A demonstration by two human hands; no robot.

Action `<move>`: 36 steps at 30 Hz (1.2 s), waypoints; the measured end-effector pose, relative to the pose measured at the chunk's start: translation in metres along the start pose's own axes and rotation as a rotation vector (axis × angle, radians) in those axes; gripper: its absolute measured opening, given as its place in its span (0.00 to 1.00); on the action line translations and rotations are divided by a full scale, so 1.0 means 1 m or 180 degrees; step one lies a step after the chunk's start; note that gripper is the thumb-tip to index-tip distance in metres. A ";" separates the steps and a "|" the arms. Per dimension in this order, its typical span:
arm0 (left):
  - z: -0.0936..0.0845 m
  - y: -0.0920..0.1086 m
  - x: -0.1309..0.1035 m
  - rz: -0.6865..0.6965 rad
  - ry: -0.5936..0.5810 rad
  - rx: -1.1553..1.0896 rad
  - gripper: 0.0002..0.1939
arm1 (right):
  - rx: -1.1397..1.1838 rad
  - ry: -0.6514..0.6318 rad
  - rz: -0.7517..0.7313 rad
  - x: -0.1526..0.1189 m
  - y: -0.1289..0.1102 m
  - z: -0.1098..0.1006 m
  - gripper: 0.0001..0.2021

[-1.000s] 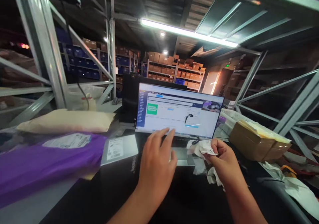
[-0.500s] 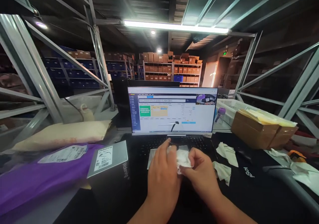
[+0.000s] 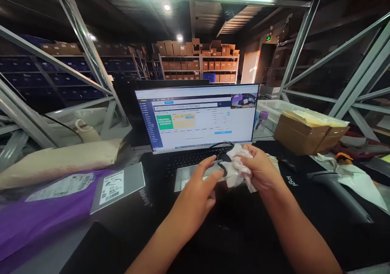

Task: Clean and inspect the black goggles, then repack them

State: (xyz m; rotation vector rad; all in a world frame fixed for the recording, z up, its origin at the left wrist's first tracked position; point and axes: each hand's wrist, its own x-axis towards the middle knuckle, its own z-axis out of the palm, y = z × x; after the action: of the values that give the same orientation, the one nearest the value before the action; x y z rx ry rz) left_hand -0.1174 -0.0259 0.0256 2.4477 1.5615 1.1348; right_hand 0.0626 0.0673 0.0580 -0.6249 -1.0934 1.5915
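My right hand (image 3: 260, 170) is closed around crumpled white tissue paper (image 3: 239, 168), in front of the monitor's lower right corner. A thin black cable (image 3: 219, 145) arches out near the top of the paper. A short black curved piece (image 3: 223, 169) shows at the paper's left side. My left hand (image 3: 196, 188) has its fingers apart, with fingertips at that black piece; whether they touch it I cannot tell. Partly under the left fingers lies a silvery-grey flat pack (image 3: 183, 174), set before the keyboard (image 3: 183, 160).
A lit monitor (image 3: 198, 115) stands ahead. To the left are a labelled grey box (image 3: 117, 186), a purple bag (image 3: 51, 209) and a beige sack (image 3: 61, 160). A barcode scanner (image 3: 341, 195), cardboard boxes (image 3: 304, 136) and a white basket (image 3: 274, 111) are on the right.
My hands have moved apart. The right has taken the white tissue paper to the right, and the left has opened its fingers. Black cable now shows beside the paper. The view has tilted down.
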 end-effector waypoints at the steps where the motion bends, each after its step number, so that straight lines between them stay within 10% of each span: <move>1: 0.002 -0.001 0.000 -0.0049 0.0017 -0.0039 0.31 | -0.0005 0.0044 -0.0019 0.002 0.001 0.001 0.23; 14: 0.012 -0.017 0.004 -0.0539 0.0852 0.0012 0.26 | -0.1879 0.0362 -0.1192 -0.036 0.060 0.046 0.14; 25: 0.001 -0.008 0.004 -0.0044 0.0120 -0.0177 0.37 | -0.0044 -0.0076 -0.0052 -0.006 0.015 0.015 0.27; 36: 0.005 -0.012 0.006 0.0402 0.0036 -0.0119 0.30 | 0.0524 0.0129 0.0262 0.016 0.000 -0.003 0.19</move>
State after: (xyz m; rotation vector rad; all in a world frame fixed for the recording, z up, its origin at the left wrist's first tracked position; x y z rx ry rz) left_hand -0.1228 -0.0133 0.0208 2.5519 1.3924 1.1861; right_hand 0.0601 0.0829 0.0585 -0.5954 -0.9062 1.7128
